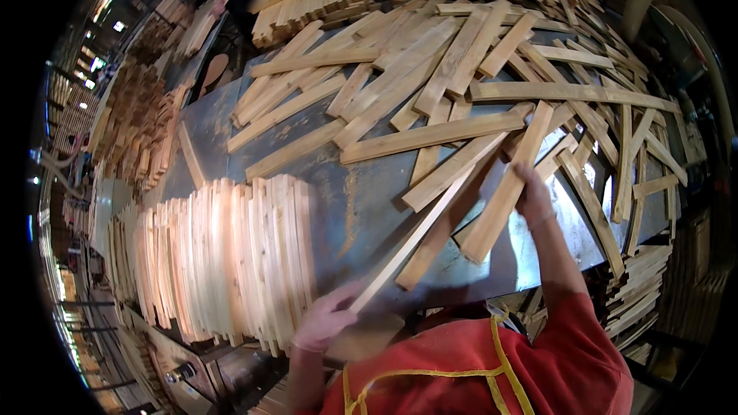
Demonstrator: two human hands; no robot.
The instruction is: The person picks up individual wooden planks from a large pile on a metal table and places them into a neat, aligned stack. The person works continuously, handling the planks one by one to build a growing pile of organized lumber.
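Observation:
My left hand is closed on the near end of a pale wooden slat, turned on its narrow edge. That slat runs up and to the right toward the loose pile. On the right, my right hand grips the side of another wooden slat, its fingers partly hidden by the wood. Between these two, a darker slat lies on the metal tabletop. Just left of my left hand stands a tight row of slats, set on edge side by side.
Loose slats lie crisscrossed over the table's far and right parts. Stacked slats stand at the back, with more piles at the left. Another stack sits below the right edge. At the far left, another person's hand touches wood.

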